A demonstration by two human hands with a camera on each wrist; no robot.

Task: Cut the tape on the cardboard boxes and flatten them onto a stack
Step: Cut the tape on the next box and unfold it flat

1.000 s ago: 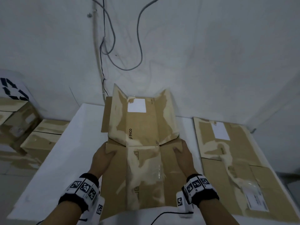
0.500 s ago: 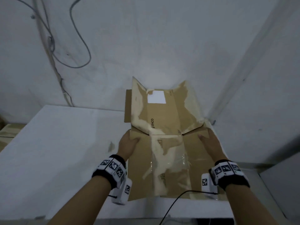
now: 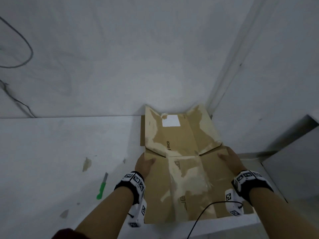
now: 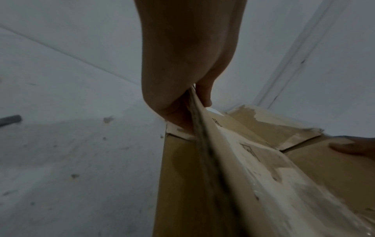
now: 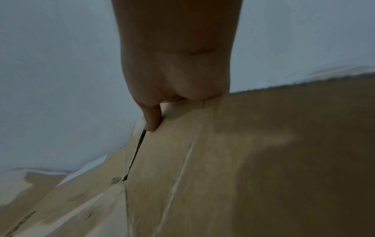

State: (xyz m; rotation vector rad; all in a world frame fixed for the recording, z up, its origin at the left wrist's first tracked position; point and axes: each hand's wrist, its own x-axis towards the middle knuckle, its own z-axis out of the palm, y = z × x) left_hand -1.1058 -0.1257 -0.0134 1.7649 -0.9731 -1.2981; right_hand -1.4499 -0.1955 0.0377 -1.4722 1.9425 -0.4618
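A flattened brown cardboard box (image 3: 181,178) with torn pale patches, a white label and "PICO" print sits at the right end of the white table (image 3: 51,152), its far flaps tilted up against the wall. My left hand (image 3: 144,165) grips its left edge, thumb on top. In the left wrist view the left hand (image 4: 182,96) pinches the raised cardboard edge (image 4: 202,144), and another brown layer (image 4: 176,184) lies beneath. My right hand (image 3: 229,159) grips the right edge, and the right wrist view shows that hand (image 5: 174,80) with a finger along the cardboard (image 5: 223,160).
A green-handled knife (image 3: 101,188) lies on the table left of my left forearm. The room's wall corner (image 3: 215,100) stands right behind the box. A grey panel (image 3: 293,161) lies off the table's right side. A black cable (image 3: 202,216) crosses the box's near edge.
Both hands have carried the flattened box rightwards across the table into the right corner, over where flattened cardboard lay. The view swung right with it, and the knife came into sight.
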